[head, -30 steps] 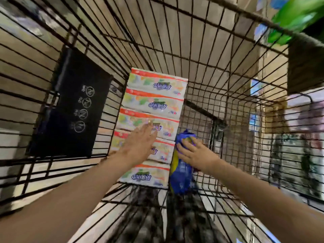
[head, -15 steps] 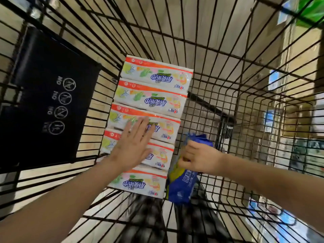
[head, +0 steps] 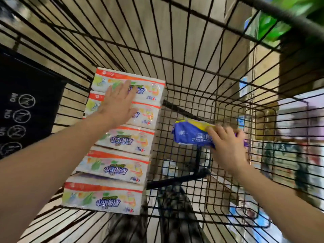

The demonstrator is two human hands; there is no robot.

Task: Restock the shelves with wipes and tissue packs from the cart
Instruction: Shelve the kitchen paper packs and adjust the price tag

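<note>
1. Left hand (head: pixel 119 104): fingers straight, pressed flat on the upper tissue packs (head: pixel 121 137), stacked five deep in the cart (head: pixel 201 71).
2. Right hand (head: pixel 228 144): grips the blue wipes pack (head: pixel 191 134) just beside the stack.
3. Black panel (head: pixel 26 109): "NO" symbols; pack lettering unreadable.

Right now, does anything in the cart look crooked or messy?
Slightly: the five tissue packs lie in a ragged row, edges not lined up. The right hand grips a blue wipes pack. Nothing looks torn or spilled.

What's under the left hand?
The left hand is spread flat over the two farthest tissue packs in the row of five; the print beneath its palm is hidden.
</note>
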